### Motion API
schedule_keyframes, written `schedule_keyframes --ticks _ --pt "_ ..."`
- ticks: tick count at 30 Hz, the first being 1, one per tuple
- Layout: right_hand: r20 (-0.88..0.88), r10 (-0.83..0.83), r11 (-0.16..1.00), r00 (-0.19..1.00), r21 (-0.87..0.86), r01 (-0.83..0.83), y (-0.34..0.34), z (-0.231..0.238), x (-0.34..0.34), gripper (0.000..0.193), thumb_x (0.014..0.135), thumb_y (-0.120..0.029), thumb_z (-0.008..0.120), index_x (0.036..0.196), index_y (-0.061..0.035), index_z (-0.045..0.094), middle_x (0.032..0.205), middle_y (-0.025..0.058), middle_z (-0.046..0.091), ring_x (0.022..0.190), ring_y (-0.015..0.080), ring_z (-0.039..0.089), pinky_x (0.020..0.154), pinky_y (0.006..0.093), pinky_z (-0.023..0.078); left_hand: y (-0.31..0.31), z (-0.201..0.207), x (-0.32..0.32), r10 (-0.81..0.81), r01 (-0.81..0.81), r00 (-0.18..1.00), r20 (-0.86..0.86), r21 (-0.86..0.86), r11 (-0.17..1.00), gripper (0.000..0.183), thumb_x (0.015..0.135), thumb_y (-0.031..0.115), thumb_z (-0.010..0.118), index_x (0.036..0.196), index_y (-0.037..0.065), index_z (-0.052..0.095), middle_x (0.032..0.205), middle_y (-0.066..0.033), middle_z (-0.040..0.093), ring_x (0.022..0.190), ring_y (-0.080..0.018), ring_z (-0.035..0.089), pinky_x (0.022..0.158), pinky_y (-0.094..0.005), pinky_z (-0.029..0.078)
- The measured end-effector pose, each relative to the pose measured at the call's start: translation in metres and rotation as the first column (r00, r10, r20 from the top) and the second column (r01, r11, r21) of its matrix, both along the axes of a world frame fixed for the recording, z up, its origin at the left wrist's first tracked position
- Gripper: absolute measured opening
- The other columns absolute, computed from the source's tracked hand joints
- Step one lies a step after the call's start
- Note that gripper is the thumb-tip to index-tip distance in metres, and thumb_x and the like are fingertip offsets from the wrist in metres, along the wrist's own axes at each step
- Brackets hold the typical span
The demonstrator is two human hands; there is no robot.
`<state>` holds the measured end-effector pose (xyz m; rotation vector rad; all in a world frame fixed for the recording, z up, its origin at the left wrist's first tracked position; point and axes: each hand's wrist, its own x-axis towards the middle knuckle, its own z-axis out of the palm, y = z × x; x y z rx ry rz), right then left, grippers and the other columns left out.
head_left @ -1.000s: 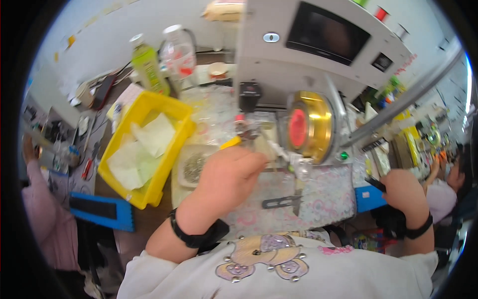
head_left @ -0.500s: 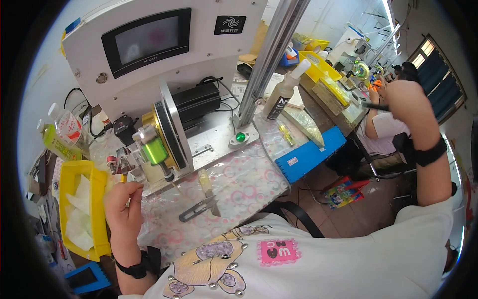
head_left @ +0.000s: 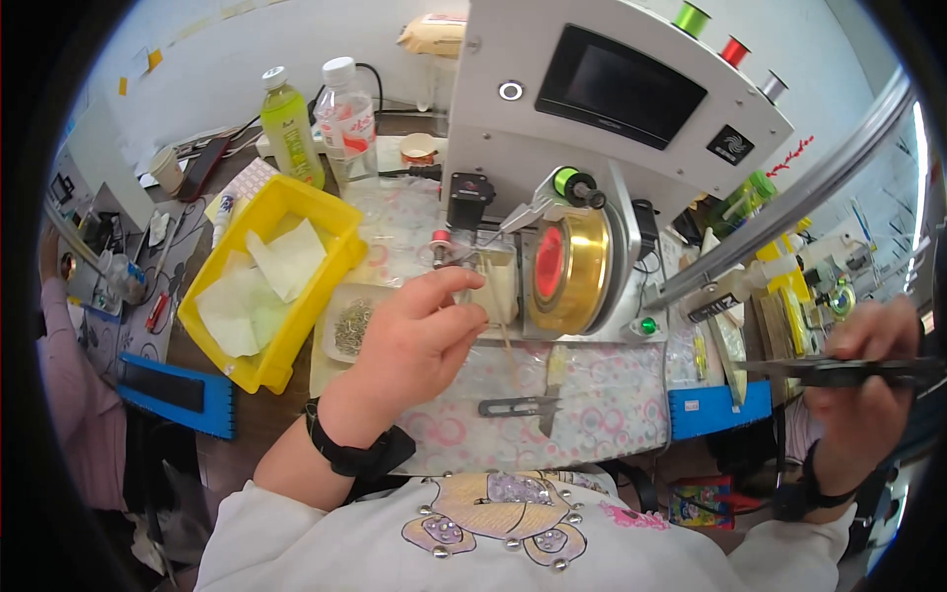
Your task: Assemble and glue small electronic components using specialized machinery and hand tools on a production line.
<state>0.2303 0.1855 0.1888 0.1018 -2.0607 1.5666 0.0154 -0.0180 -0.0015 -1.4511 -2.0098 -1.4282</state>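
My left hand (head_left: 419, 335) is in front of the winding machine (head_left: 582, 335), its thumb and fingers bent together close to a small red spool (head_left: 441, 237). Whatever those fingertips pinch is too fine to make out. To their right is the machine's gold wheel (head_left: 574, 296) with a red centre, and a small green spool (head_left: 566, 182) above it. Off to the right, my right hand (head_left: 873, 345) grips a dark, long tool (head_left: 824, 371) with a thin pointed metal tip facing left. Thread snips (head_left: 518, 407) lie on the patterned table cover (head_left: 444, 439).
A yellow tray (head_left: 271, 370) with white sheets stands at left, beside a clear box of small metal pieces (head_left: 352, 328). Two bottles (head_left: 289, 133) stand behind. A slanting metal post (head_left: 789, 212) rises at right, above a blue board (head_left: 725, 409). Another person's sleeve (head_left: 84, 345) shows far left.
The view has swung leftward, so the machine appears further right. My right hand has come down from its raised place. My left hand stays near the machine's front.
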Motion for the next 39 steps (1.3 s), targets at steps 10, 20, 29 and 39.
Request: schedule_keyframes --ticks 10,20,29,39 --pt "0.187 0.117 0.988 0.975 0.074 -0.133 -0.001 -0.053 -0.138 0.025 0.078 -0.009 0.066 0.094 -0.0012 0.049 0.096 0.0174 0.060 0.070 0.0142 0.058 0.062 0.0237 0.048 0.010 0.010 0.000 0.021 -0.052 0.992 -0.122 -0.261 0.964 0.018 0.061 -0.001 0.064 0.078 0.006 0.060 0.123 -0.0151 0.054 0.075 -0.0236 0.060 0.062 -0.0319 0.049" --pt "0.144 0.177 0.886 0.974 0.408 -0.221 0.000 -0.077 -0.160 0.023 0.070 0.004 0.062 0.090 0.0014 0.051 0.085 0.0151 0.058 0.083 0.0223 0.061 0.075 0.0317 0.049 0.013 -0.008 -0.010 -0.110 0.110 0.994 0.004 0.014 0.994 0.027 0.059 -0.001 0.062 0.086 0.006 0.060 0.100 -0.0087 0.059 0.063 -0.0220 0.056 0.050 -0.0317 0.042" --pt "0.202 0.212 0.835 0.956 0.471 -0.285 -0.001 -0.079 -0.167 0.023 0.069 0.007 0.062 0.089 0.0019 0.051 0.086 0.0137 0.058 0.084 0.0229 0.062 0.077 0.0323 0.049 0.011 0.000 -0.009 -0.183 0.183 0.973 0.143 0.013 0.983 0.021 0.069 -0.008 0.063 0.088 -0.002 0.059 0.092 -0.0150 0.058 0.078 -0.0270 0.059 0.067 -0.0313 0.049" --pt "-0.005 0.190 0.864 0.982 0.476 -0.165 -0.010 -0.098 -0.172 0.021 0.071 0.009 0.062 0.088 0.0020 0.053 0.086 0.0119 0.058 0.086 0.0206 0.062 0.077 0.0302 0.049 0.011 -0.002 -0.008 -0.165 0.157 0.980 0.109 0.079 0.984 0.019 0.069 -0.008 0.063 0.086 -0.002 0.058 0.091 -0.0150 0.058 0.076 -0.0266 0.059 0.066 -0.0306 0.049"
